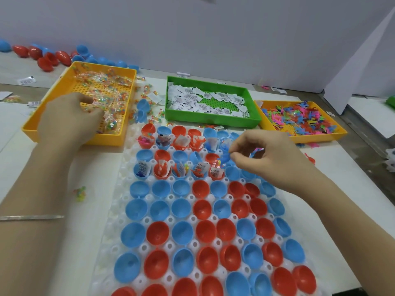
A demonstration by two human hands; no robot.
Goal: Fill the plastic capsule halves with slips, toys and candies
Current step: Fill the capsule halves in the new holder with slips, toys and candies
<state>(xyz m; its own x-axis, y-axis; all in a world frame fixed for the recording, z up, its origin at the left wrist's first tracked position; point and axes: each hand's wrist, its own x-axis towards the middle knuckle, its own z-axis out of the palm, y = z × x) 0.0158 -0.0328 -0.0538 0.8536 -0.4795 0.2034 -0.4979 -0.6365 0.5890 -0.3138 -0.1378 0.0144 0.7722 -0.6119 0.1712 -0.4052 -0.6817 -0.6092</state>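
Left hand [68,118] is down in the candy tray [32,124], fingers curled among the candies [102,82]; whether it has a packet pinched, I can't tell. Right hand [265,154] hovers over the second row of capsule halves [158,236], thumb and forefinger pinching a blue toy [225,158]. The halves, red and blue, sit open side up in the white holder [119,180]; the two far rows carry slips and toys, the near rows show bare insides. Beyond the holder, slips [192,97] fill the green tray [213,121], with toys [299,116] in the yellow tray [320,138] just beside it on the right.
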